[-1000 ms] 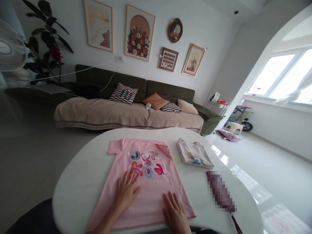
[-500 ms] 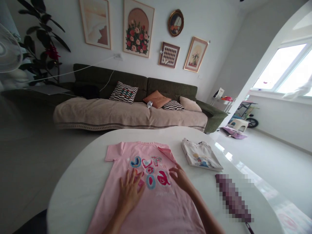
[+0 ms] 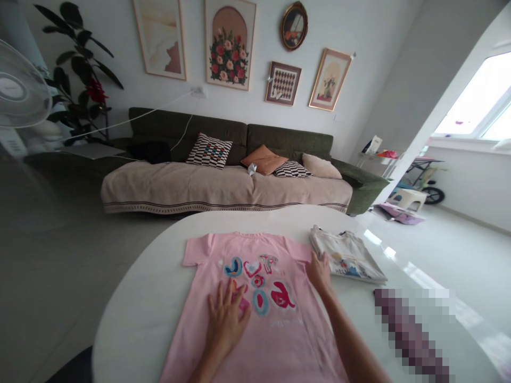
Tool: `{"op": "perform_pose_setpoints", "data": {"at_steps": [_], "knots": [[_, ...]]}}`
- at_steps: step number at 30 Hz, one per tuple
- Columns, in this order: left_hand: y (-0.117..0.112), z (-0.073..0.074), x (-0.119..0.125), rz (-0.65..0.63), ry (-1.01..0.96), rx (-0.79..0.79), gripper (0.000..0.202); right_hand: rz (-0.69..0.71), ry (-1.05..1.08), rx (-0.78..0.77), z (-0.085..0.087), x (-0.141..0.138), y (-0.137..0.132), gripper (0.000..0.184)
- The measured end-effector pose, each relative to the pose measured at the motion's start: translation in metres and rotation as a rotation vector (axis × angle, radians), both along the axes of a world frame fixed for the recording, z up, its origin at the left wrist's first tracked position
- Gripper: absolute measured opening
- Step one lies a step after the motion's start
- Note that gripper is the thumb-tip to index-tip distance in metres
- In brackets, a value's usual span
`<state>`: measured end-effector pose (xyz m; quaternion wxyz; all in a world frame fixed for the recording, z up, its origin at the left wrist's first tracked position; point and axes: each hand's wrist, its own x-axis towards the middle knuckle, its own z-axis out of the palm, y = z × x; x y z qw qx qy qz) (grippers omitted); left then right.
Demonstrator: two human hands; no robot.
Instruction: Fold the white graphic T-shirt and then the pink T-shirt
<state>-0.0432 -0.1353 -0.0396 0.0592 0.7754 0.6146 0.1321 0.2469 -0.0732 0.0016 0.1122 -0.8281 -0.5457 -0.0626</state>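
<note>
A pink T-shirt (image 3: 275, 340) with bright letters on its chest lies spread flat, its collar towards the far side. My left hand (image 3: 227, 318) rests on the lower left of the print, fingers spread and palm down. At the right sleeve's end my right hand (image 3: 319, 272) has its fingers closed on the fabric; the fingertips are partly hidden. Beyond that hand, close by, lies a folded off-white T-shirt (image 3: 351, 255) with a small picture and lettering.
The white round-edged table (image 3: 131, 314) bears both shirts. A blurred-out purplish long object (image 3: 411, 335) lies at its right. Behind the table stands a green sofa (image 3: 287, 139) with cushions and a beige cover (image 3: 179, 186). A fan (image 3: 19, 88) is at far left.
My right hand has moved right and outward, and the right sleeve, folded inward before, is now laid out flat. My left hand stays on the print. The view has shifted slightly.
</note>
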Motion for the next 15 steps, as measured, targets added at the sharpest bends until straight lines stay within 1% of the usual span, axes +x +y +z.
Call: {"op": "perform_pose_setpoints", "data": {"at_steps": [2, 3, 5, 6, 7, 8, 9, 11, 15], "knots": [[0.000, 0.000, 0.000, -0.004, -0.006, -0.001, 0.050, 0.121, 0.000, -0.023, -0.007, -0.032, -0.007, 0.048], [0.000, -0.001, 0.000, -0.007, -0.010, 0.001, 0.049, 0.242, 0.017, -0.051, -0.011, -0.051, -0.010, 0.048], [0.001, -0.003, -0.001, -0.012, -0.018, 0.015, 0.049, 0.531, 0.070, -0.143, -0.020, -0.091, -0.014, 0.049], [0.001, -0.004, -0.001, -0.015, -0.020, 0.022, 0.049, 0.657, 0.091, -0.190, -0.023, -0.107, -0.016, 0.050], [0.002, -0.004, -0.001, -0.017, -0.020, 0.026, 0.049, 0.743, 0.104, -0.228, -0.026, -0.118, -0.016, 0.051], [0.002, -0.005, -0.002, -0.018, -0.019, 0.029, 0.049, 0.792, 0.110, -0.255, -0.029, -0.125, -0.016, 0.051], [0.002, -0.004, -0.002, -0.018, -0.019, 0.030, 0.048, 0.803, 0.113, -0.270, -0.031, -0.127, -0.014, 0.051], [0.001, -0.003, -0.003, -0.018, -0.026, 0.029, 0.048, 0.756, 0.116, -0.276, -0.034, -0.119, -0.006, 0.051], [0.000, -0.002, -0.003, -0.010, -0.045, 0.019, 0.048, 0.570, 0.088, -0.300, -0.037, -0.077, 0.024, 0.052]]}}
